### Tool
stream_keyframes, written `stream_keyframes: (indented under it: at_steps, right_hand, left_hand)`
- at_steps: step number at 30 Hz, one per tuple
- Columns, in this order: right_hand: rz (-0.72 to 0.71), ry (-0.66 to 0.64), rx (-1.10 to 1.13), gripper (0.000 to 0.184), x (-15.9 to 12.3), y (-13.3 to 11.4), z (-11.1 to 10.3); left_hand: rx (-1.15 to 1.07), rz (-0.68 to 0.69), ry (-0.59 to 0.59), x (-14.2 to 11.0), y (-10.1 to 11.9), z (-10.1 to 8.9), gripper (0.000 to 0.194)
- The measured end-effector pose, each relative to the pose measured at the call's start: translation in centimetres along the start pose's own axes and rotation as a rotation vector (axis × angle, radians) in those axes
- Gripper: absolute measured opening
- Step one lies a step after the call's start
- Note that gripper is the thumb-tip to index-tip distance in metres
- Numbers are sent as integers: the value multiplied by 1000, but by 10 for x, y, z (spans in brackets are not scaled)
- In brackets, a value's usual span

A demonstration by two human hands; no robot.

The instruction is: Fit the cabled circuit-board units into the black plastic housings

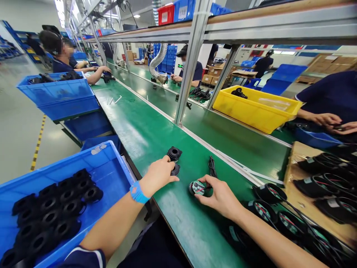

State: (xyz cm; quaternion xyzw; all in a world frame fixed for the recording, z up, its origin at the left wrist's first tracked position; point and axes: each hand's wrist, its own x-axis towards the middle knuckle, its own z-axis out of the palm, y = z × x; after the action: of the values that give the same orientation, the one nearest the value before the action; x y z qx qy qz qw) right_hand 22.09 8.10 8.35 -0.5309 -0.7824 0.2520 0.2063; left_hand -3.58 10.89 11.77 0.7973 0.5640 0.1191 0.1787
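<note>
My left hand (158, 175), with a blue band at its wrist, is closed around a black ring-shaped part (175, 169) at the bench's near edge; its fingers partly cover it. Just beyond, against the fingertips, sits another black ring-shaped part (174, 152) with a round central hole. My right hand (220, 195) pinches a small round circuit board unit (196, 187) by its rim, thumb and fingers on its right side. The board's green face, with small components, points up. Behind that hand a bundled black cable (212, 166) lies on the green bench top (139, 130).
A blue bin (111, 163) with several black ring parts stands at my left. Round black housings with wired boards (262, 210) crowd the right, some on cardboard (295, 163). A metal post (189, 63) rises behind the bench, near a yellow bin (251, 115). Co-workers sit around.
</note>
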Motion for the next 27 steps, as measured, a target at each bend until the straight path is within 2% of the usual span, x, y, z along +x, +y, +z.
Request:
stream_keyframes:
  at_steps: [3, 5, 7, 10, 11, 13, 15, 17, 21, 27]
  right_hand:
    - [12, 116, 26, 33, -18, -20, -6]
    - [21, 214, 82, 36, -33, -35, -10]
    - [37, 336, 186, 38, -46, -48, -12]
    - [50, 467, 373, 38, -62, -60, -9]
    - [53, 498, 427, 38, -66, -62, -7]
    - [40, 543, 499, 39, -71, -66, -2]
    - [17, 582, 540, 40, -75, -70, 2]
    - [-15, 596, 561, 42, -78, -74, 5]
    - [-31, 576, 593, 41, -84, -81, 8]
    - [-91, 558, 520, 41, -90, -75, 23]
  left_hand:
    - [-197, -5, 68, -9, -14, 11, 20]
    - [-362, -8, 140, -19, -24, 18, 21]
    - [-544, -11, 214, -33, -29, 28, 29]
    - [-772, -9, 286, -61, -23, 47, 46]
    - [-896, -14, 293, -70, -18, 54, 48]
    - [-1295, -47, 270, -86, -6, 66, 45]
    - [-1758, -86, 196, -98, 5, 74, 40]
    - [-2014, -85, 122, -105, 14, 77, 36]
    - [-2058, -5, 90, -111, 27, 81, 40]
    - [-1712, 128, 139, -118, 31, 93, 75]
